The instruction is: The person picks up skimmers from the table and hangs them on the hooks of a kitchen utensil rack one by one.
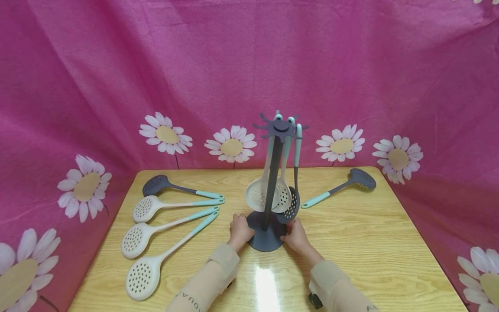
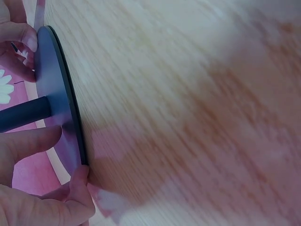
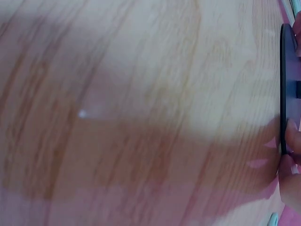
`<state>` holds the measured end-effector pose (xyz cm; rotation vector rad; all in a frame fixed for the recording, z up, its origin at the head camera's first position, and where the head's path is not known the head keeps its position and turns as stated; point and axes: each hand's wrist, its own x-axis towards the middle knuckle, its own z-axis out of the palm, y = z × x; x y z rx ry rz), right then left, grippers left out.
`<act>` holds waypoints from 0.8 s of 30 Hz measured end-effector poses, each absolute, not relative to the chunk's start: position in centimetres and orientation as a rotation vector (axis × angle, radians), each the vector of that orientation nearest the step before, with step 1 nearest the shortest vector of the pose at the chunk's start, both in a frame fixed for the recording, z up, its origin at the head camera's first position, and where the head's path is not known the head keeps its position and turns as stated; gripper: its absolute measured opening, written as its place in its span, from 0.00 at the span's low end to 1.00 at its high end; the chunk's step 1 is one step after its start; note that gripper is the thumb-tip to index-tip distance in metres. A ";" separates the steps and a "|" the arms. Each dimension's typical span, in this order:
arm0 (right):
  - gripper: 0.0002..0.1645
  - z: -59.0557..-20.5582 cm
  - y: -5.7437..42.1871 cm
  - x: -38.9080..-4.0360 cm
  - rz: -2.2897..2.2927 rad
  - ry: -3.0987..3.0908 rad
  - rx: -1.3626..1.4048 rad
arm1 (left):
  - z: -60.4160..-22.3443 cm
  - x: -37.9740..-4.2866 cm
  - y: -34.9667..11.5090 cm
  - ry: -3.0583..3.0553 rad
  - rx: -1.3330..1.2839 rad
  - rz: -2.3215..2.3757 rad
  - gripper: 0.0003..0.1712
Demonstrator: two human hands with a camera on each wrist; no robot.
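Observation:
A dark utensil stand (image 1: 266,242) with a round base, a tall post and a hooked top stands on the wooden table. From its hooks hang a whitish ladle (image 1: 255,195), a whitish skimmer (image 1: 285,200) and a dark skimmer (image 1: 291,212), all with mint handles. My left hand (image 1: 240,232) pinches the base's left rim, thumb on top. On the opposite side, my right hand (image 1: 297,236) grips the rim. Close up in the left wrist view, fingertips press at the edge of the base (image 2: 59,80). The right wrist view catches only part of the right hand (image 3: 292,183).
On the table's left lie a dark slotted utensil (image 1: 155,185) and three whitish skimmers (image 1: 143,277), handles pointing right. A dark slotted ladle (image 1: 362,178) lies at the back right. Behind the table (image 1: 370,251) hangs a pink flowered cloth (image 1: 218,65).

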<state>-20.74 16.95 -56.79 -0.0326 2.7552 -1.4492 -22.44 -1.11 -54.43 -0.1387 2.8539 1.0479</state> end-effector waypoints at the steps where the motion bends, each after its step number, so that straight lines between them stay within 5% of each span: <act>1: 0.33 -56.8 17.0 -20.8 -1.454 2.752 -0.046 | -54.4 -22.4 -1.1 2.858 -0.143 1.043 0.25; 24: 0.38 -57.3 17.8 -21.7 -1.469 2.695 -0.071 | -54.2 -21.8 -0.5 2.852 -0.193 0.976 0.29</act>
